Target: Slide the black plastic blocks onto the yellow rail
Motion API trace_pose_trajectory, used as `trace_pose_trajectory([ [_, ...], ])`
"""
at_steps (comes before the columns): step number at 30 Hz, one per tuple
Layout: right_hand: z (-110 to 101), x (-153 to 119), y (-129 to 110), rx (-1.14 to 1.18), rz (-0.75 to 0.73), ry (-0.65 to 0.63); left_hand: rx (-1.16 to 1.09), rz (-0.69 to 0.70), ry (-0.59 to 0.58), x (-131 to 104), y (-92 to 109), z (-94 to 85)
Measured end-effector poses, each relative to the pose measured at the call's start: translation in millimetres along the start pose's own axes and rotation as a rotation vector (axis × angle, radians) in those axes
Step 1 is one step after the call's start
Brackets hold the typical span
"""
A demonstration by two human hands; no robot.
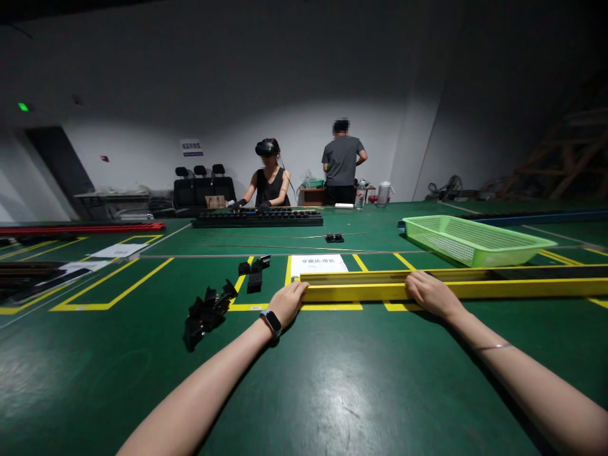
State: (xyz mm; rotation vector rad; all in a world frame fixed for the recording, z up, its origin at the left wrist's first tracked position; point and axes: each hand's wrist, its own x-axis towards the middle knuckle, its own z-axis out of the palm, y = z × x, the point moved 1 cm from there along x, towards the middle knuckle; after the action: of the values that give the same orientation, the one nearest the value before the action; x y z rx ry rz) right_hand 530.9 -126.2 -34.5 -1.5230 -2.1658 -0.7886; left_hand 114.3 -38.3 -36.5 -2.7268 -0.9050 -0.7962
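Note:
A long yellow rail (356,292) with a channel along it lies across the green table, running out past the right edge of view. My left hand (287,303) is closed at the rail's left end, fingertips against it. Further right, my right hand (430,294) grips the rail's near wall with curled fingers. Left of my left hand is a loose heap of small black plastic parts (206,315), with a few more black pieces (255,282) just behind it. A white paper label (319,262) with printed characters lies behind the rail's left end.
A light green basket (475,244) stands behind the rail on the right. Yellow tape outlines (111,303) mark the green table (304,392). Black rails (259,219) lie at the far side, where a person in a headset works. Another person stands behind. Red rails (95,228) lie far left.

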Motion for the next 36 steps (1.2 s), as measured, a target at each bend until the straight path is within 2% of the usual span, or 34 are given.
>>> trace_pose_trajectory([
  [3,-4.6,-3.5,4.5,0.058,-0.049,-0.043,-0.005,0.005,-0.006,0.0,0.2,0.2],
  [9,-3.0,-1.1,-0.4,0.061,0.007,0.025,-0.013,-0.016,-0.031,0.1,0.4,2.3],
  [19,-1.7,1.5,-7.2,0.045,0.125,0.034,-0.028,-0.015,-0.023,1.7,2.1,0.3],
  [24,-3.6,7.0,-18.4,0.044,0.165,0.058,-0.101,-0.047,-0.016,-1.4,-2.1,-3.5],
  [32,-1.4,24.5,-45.1,0.050,0.189,0.084,-0.240,-0.192,0.042,-7.2,-15.8,-10.6],
  [36,-1.1,26.0,-47.0,0.058,0.180,0.100,-0.198,-0.146,0.079,-1.7,-9.8,-12.9],
])
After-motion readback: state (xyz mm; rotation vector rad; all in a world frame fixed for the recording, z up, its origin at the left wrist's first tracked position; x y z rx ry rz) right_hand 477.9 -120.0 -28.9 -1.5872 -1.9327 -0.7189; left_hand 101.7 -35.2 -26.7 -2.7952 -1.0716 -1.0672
